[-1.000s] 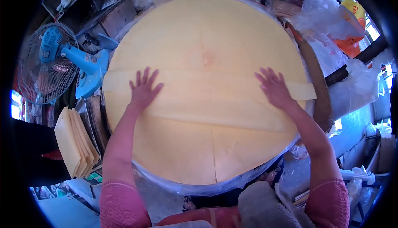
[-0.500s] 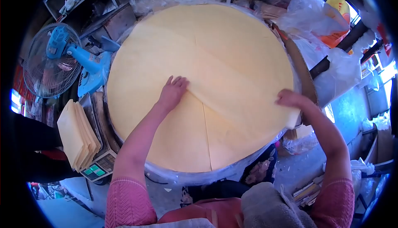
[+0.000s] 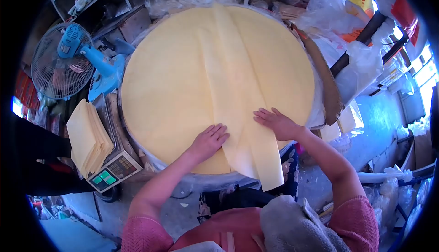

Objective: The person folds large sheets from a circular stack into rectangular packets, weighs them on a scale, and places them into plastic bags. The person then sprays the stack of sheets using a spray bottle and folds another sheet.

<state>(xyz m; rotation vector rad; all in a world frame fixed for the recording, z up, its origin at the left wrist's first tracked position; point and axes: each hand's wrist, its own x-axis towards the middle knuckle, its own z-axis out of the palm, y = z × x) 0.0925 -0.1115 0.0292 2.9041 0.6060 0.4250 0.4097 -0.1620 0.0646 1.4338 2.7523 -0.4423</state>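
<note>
A large round stack of thin pale-yellow sheets point(image 3: 164, 82) fills the middle of the view. Over its centre lies a long folded strip of the top sheet point(image 3: 238, 96), its near end drooping past the front rim. My left hand point(image 3: 209, 143) rests flat with fingers stretched out at the strip's left edge, near the front. On the other side my right hand point(image 3: 276, 123) lies palm down, fingers spread, touching the strip's right edge. Neither hand grips anything.
Left of the stack, a digital scale point(image 3: 116, 172) carries folded yellow sheets point(image 3: 89, 137). Behind it stands a blue fan point(image 3: 64, 64). Cardboard point(image 3: 320, 69) and clear plastic bags point(image 3: 361, 64) crowd the right side. A dark-clothed person's leg point(image 3: 45, 156) is at far left.
My right hand has come leftward from the right rim, and the sheet's right part is now folded into a strip over the centre. My left hand has moved down toward the front.
</note>
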